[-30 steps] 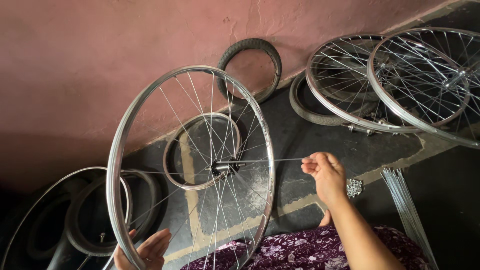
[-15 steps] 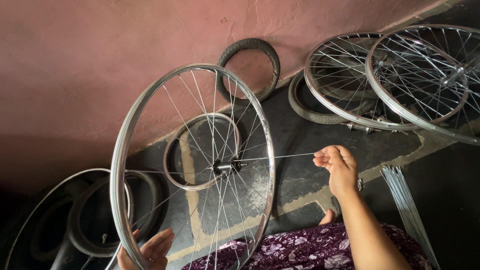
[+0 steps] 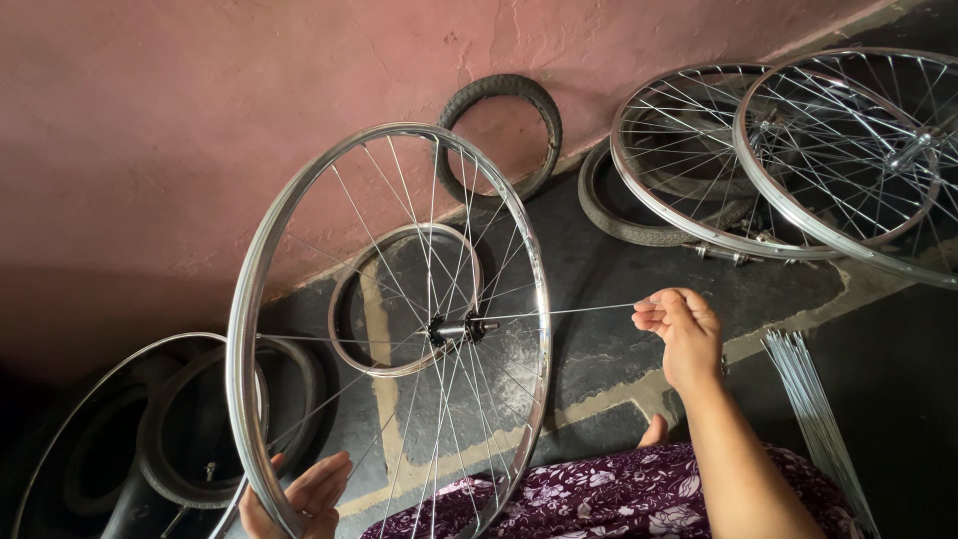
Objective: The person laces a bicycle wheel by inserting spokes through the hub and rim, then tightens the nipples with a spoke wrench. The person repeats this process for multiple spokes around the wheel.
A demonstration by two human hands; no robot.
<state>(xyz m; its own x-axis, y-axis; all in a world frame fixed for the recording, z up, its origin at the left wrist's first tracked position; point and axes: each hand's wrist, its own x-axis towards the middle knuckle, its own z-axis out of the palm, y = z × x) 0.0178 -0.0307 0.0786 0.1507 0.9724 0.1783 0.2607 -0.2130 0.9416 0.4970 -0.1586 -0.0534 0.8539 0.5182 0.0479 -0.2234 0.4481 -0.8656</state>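
Left hand [image 3: 299, 496] gripping bicycle wheel rim [image 3: 249, 329] at bottom, fingers curled; right hand [image 3: 681, 334] pinching spoke [image 3: 564, 312] drawn from hub [image 3: 457, 329].

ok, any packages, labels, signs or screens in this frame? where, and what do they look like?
None in view: no package, label, sign or screen.
What is there: a silver spoked bicycle wheel steadied at its lower rim by the left hand.
The right hand pinches a thin loose steel spoke running to the hub.
Plain pink plaster wall behind, bare of any markings.
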